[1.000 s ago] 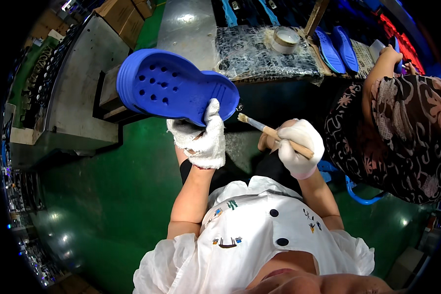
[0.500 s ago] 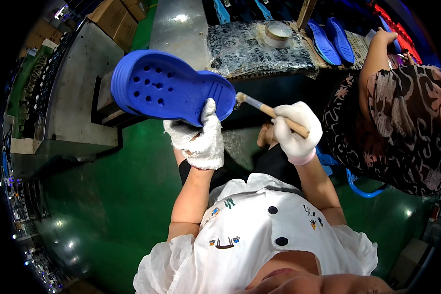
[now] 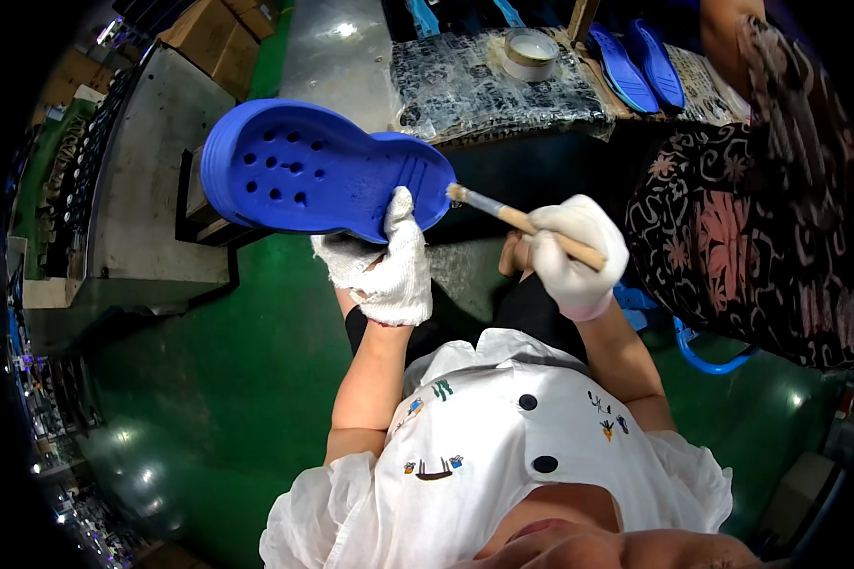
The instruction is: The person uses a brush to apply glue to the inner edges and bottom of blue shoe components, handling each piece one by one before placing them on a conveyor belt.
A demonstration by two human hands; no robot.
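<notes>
A blue clog upper (image 3: pixel 351 180) with several round holes is held up by my left hand (image 3: pixel 389 266), which wears a white knitted glove. The thumb presses on its inner face near the narrow end, and the other fingers are hidden beneath. In my right hand (image 3: pixel 579 258), also in a white glove, is a wooden-handled brush (image 3: pixel 512 216). Its bristle tip is at the right edge of the blue piece; whether it touches I cannot tell.
A bench covered in clear film (image 3: pixel 493 100) runs ahead, bearing a tape roll (image 3: pixel 529 53) and two blue soles (image 3: pixel 636 66). A metal machine (image 3: pixel 152 171) stands at left, with cardboard boxes (image 3: pixel 213 38) behind. Close at right, a person in patterned clothing (image 3: pixel 731 209) sits by a blue stool (image 3: pixel 707 356).
The blue piece has shifted slightly left. The brush tip has moved a little left along the rim. The person at right has leaned and drawn their arm toward the bench's back.
</notes>
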